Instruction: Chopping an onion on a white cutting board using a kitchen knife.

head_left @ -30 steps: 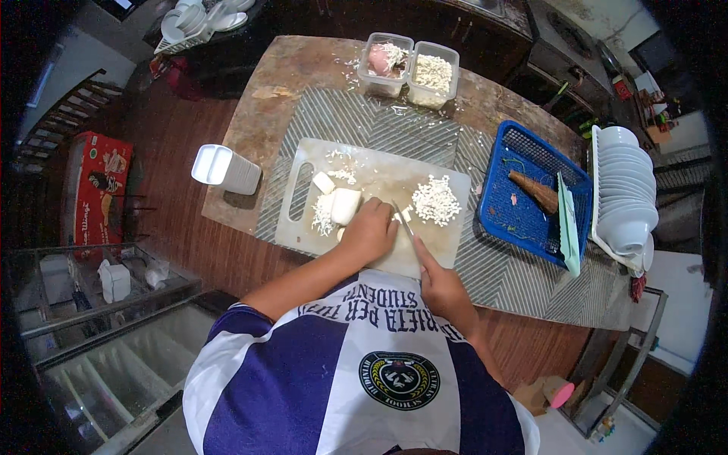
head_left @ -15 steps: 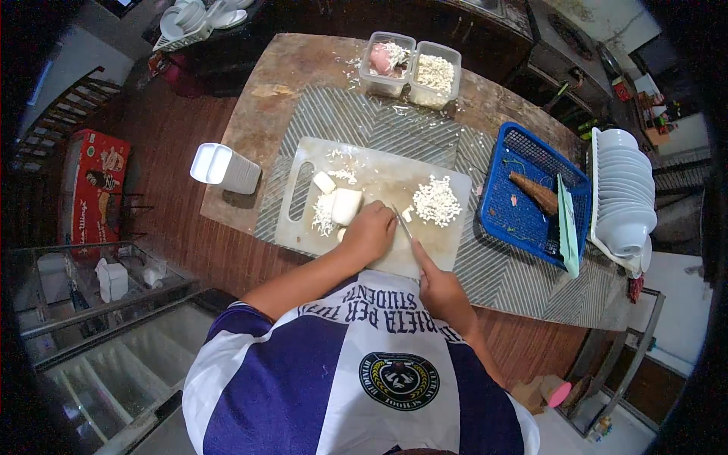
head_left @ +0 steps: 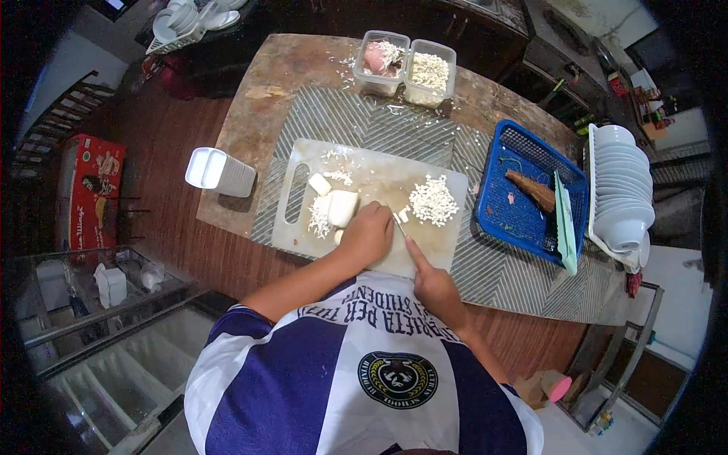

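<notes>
A white plastic cutting board (head_left: 287,231) carries a white block (head_left: 343,208), smaller pieces and chopped bits (head_left: 432,201). My left hand (head_left: 365,235) is closed beside the block, its curled fingertips pressed down near the knife blade; what lies under them is hidden. My right hand (head_left: 436,288) grips a knife (head_left: 400,227), whose blade runs close along the left fingertips. A few small cut pieces lie just right of the blade.
A white container (head_left: 231,174) stands left of the board. Two clear tubs (head_left: 429,76) with food sit behind it. To the right are a blue basket (head_left: 516,227) holding a brown root and a green sheet, and a white rack of dishes (head_left: 622,189).
The view has shifted slightly. The knife and my right hand have moved a little left and up, and more small cut pieces show beside the blade.
</notes>
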`<state>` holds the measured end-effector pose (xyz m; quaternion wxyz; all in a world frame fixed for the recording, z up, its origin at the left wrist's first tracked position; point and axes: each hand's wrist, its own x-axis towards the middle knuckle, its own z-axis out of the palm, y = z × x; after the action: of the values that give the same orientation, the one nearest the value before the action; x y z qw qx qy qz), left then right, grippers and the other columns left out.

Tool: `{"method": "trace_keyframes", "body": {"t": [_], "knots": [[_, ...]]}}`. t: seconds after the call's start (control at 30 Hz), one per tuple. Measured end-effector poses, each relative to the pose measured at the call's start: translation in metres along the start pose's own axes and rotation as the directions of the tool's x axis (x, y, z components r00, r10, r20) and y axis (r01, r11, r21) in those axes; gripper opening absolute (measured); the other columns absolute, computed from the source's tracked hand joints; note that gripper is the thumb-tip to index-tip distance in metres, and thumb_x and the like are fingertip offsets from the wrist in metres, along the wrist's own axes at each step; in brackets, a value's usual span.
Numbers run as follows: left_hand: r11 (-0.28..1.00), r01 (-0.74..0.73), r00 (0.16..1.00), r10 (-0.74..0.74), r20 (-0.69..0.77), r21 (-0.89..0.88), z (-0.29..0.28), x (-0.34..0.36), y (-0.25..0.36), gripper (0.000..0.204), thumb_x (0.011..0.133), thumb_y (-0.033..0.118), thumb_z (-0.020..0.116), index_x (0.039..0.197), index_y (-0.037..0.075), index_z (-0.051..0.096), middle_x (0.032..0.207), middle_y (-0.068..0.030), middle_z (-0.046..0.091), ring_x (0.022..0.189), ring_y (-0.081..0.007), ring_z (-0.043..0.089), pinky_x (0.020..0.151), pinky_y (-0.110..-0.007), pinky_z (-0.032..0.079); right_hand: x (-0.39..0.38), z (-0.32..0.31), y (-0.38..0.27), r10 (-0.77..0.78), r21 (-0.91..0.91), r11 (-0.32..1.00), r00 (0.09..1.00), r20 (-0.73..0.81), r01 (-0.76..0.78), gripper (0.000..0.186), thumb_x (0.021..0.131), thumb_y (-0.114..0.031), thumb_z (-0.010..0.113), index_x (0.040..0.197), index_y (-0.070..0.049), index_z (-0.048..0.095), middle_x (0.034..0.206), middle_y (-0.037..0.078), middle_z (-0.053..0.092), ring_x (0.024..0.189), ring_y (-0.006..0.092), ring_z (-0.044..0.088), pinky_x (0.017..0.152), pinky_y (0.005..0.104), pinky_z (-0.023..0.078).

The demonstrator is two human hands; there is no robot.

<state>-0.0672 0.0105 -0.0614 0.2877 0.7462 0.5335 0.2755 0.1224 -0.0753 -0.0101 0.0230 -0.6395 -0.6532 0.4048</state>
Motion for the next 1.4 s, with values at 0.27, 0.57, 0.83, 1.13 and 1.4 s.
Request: {"method": "trace_keyframes", "body": {"t": [0.27, 0.57, 0.83, 1.13, 1.4], "knots": [[0.998, -0.068, 0.998, 0.068, -0.013, -0.006, -0.012, -0.001, 0.011, 0.011, 0.088, 0.007, 0.064, 0.098, 0.001, 0.064, 0.1, -0.0201, 0.06, 0.096, -0.0413, 0.062, 0.08, -0.051, 0.052, -0.015, -0.001, 0.014, -0.064, 0.221, 0.969, 0.977, -0.205, 0.11, 0.061, 0.101, -0.009, 0.048, 0.16, -0.019, 0.037, 0.069, 0.029, 0.06, 0.061, 0.0439, 0.063, 0.062, 0.048, 0.05], [0.982, -0.132, 0.988, 0.118, 0.103, 0.136, -0.01, -0.001, 0.005, 0.012, 0.085, 0.009, 0.067, 0.093, 0.001, 0.064, 0.096, -0.0181, 0.059, 0.092, -0.0387, 0.06, 0.08, -0.047, 0.053, -0.019, -0.014, 0.001, -0.005, 0.262, 0.964, 0.994, -0.107, 0.033, 0.061, 0.102, -0.01, 0.048, 0.162, -0.019, 0.034, 0.067, 0.028, 0.058, 0.061, 0.0422, 0.064, 0.064, 0.0466, 0.05], [0.985, -0.09, 0.996, 0.086, 0.036, 0.146, -0.001, -0.004, 0.004, 0.012, 0.088, 0.009, 0.068, 0.097, 0.001, 0.065, 0.093, -0.0188, 0.061, 0.091, -0.0385, 0.062, 0.081, -0.048, 0.052, -0.02, -0.019, -0.004, -0.003, 0.264, 0.964, 0.997, -0.073, 0.022, 0.06, 0.104, -0.012, 0.048, 0.162, -0.02, 0.034, 0.073, 0.031, 0.062, 0.066, 0.0452, 0.064, 0.069, 0.0467, 0.052], [0.98, -0.142, 0.989, 0.136, 0.05, 0.137, -0.005, -0.005, 0.007, 0.02, 0.086, 0.006, 0.067, 0.106, 0.003, 0.064, 0.093, -0.0182, 0.061, 0.091, -0.0384, 0.062, 0.08, -0.048, 0.052, -0.021, -0.02, -0.001, 0.015, 0.234, 0.972, 0.997, -0.072, 0.002, 0.058, 0.104, -0.013, 0.047, 0.161, -0.019, 0.035, 0.075, 0.032, 0.063, 0.07, 0.0473, 0.066, 0.069, 0.0489, 0.052], [0.981, -0.122, 0.99, 0.109, 0.09, 0.153, -0.005, -0.009, 0.006, 0.024, 0.084, 0.005, 0.067, 0.108, 0.004, 0.066, 0.095, -0.0176, 0.061, 0.094, -0.0388, 0.062, 0.081, -0.049, 0.052, -0.026, -0.02, -0.001, 0.075, 0.19, 0.98, 0.993, -0.097, -0.055, 0.058, 0.103, -0.014, 0.048, 0.16, -0.021, 0.038, 0.074, 0.032, 0.062, 0.068, 0.0473, 0.065, 0.067, 0.0507, 0.051]]}}
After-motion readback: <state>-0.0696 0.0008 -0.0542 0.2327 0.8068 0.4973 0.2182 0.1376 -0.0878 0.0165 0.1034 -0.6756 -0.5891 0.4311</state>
